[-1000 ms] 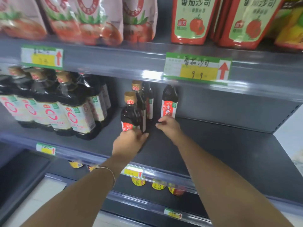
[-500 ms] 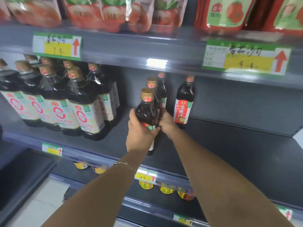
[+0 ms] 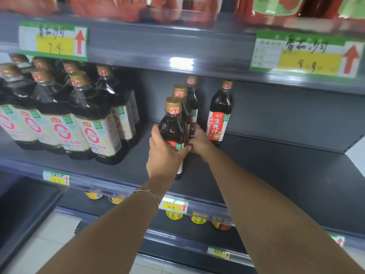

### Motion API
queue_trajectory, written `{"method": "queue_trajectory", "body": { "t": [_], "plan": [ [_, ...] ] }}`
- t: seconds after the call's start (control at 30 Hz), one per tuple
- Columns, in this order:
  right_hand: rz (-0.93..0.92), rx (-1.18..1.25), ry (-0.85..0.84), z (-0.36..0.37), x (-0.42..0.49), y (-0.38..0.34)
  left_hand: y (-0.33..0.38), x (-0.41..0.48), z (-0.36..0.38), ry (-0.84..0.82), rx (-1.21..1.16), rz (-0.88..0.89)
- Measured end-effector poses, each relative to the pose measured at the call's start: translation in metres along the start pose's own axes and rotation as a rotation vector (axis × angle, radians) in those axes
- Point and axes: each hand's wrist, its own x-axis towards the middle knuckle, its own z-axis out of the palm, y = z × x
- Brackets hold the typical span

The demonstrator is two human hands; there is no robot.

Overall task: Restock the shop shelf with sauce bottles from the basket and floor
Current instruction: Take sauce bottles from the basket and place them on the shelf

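Head view, middle shelf point(image 3: 276, 175). We read "7.9" on the upper-left price tag point(image 3: 53, 41) and "9.9" on the upper-right tag point(image 3: 306, 54), each with a red arrow pointing up. The tag point(image 3: 174, 206) on the shelf's front rail appears to read "16.9". A slim bottle point(image 3: 218, 123) standing at the rear carries a red label reading 生腌汁. The large bottles point(image 3: 94, 119) to the left show a red ring on white; their smaller print is too blurred to read.

The front sauce bottle point(image 3: 172, 125) is dark, with a gold cap and a red cap badge. It stands near the shelf's front and leans slightly. We cannot tell whether its base rests on the deck.

The left hand point(image 3: 165, 157) grasps its lower body, fingers wrapped over the label. The right hand point(image 3: 200, 142) curls its fingers against the second gold-capped bottle point(image 3: 180, 95) directly behind.

A second ago both hands sat low by the bottle bases. The left grip is now higher, as it was half a second ago.
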Motion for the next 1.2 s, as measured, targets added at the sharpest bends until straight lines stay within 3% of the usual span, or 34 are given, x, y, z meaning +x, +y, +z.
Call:
{"method": "queue_trajectory", "body": {
  "t": [0.23,0.43,0.57,0.73,0.93,1.2],
  "plan": [
    [0.061,-0.127,0.12,-0.006,-0.06,-0.009,-0.01,-0.018,-0.03,-0.147,-0.069,0.009],
    [0.059,-0.248,0.207,0.0,-0.115,-0.02,-0.038,-0.046,-0.074,-0.336,0.245,-0.047],
    [0.073,-0.332,0.088,0.035,-0.151,-0.026,-0.062,-0.074,-0.119,-0.35,0.344,-0.041],
    [-0.042,-0.43,-0.045,0.093,-0.208,-0.02,-0.102,-0.132,-0.195,-0.28,0.471,-0.116],
    [-0.188,-0.85,-0.39,0.188,-0.282,-0.015,-0.175,-0.228,-0.303,-0.286,0.955,-0.139],
    [-0.421,-1.126,-0.781,0.388,-0.376,-0.018,-0.285,-0.33,-0.448,-0.253,0.975,-0.465]
  ]
}}
